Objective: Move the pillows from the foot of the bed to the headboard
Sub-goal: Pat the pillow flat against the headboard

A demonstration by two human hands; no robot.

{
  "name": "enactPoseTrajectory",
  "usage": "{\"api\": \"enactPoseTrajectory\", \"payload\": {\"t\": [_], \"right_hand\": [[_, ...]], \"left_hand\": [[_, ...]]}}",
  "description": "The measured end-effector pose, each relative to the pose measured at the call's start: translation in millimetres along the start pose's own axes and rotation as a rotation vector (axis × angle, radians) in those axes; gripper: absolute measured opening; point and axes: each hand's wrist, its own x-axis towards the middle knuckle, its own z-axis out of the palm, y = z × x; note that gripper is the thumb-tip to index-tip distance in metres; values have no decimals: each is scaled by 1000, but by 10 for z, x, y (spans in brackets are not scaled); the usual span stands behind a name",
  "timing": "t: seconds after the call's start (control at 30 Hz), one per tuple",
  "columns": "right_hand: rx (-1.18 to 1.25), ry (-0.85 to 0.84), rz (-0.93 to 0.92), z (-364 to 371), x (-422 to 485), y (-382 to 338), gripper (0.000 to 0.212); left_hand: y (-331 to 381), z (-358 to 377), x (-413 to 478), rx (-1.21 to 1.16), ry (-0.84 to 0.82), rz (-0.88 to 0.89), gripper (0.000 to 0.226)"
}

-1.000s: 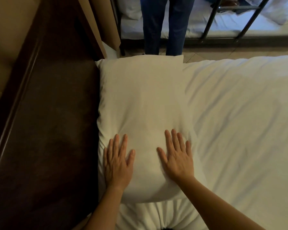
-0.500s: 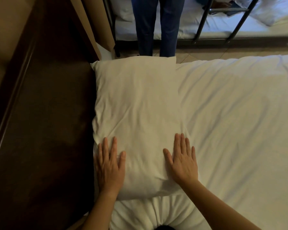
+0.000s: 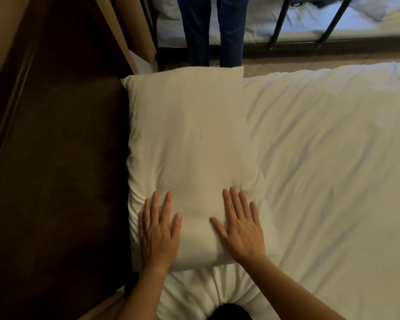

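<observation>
A white pillow (image 3: 189,139) lies flat on the bed, its left long edge against the dark brown headboard (image 3: 62,172). My left hand (image 3: 158,229) rests palm down on the pillow's near left corner, fingers spread. My right hand (image 3: 239,225) presses flat on the near right part of the same pillow, fingers apart. Neither hand grips anything. A second white pillow (image 3: 194,294) shows just below the first one, between my forearms.
The white duvet (image 3: 333,169) covers the bed to the right. A person in dark blue trousers (image 3: 214,31) stands beyond the pillow. Behind them is another bed with a black metal ladder (image 3: 310,21). A beige curtain (image 3: 125,35) hangs at upper left.
Both hands have slid a little over the pillow's near end, staying flat on it. The view has shifted slightly; the pillow stays against the headboard.
</observation>
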Motion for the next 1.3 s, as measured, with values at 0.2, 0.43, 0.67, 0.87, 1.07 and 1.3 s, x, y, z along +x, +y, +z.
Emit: {"api": "enactPoseTrajectory", "payload": {"t": [0.2, 0.43, 0.67, 0.87, 1.07, 1.3], "right_hand": [[30, -28, 110, -38, -49, 256, 83], [54, -45, 104, -89, -56, 289, 82], [123, -41, 79, -339, -80, 388, 87], [129, 42, 156, -753, -162, 724, 88], [129, 119, 233, -1129, -483, 1326, 87], [139, 167, 284, -1588, -1186, 2267, 85]], "left_hand": [[2, 47, 22, 15, 8, 6, 65], [64, -15, 26, 30, 20, -4, 64], [398, -237, 97, 7, 55, -24, 62], [1037, -293, 274, -28, 8, 94, 61], [1872, -342, 256, -52, -109, 145, 64], [3088, -327, -166, -70, -199, 216, 61]]}}
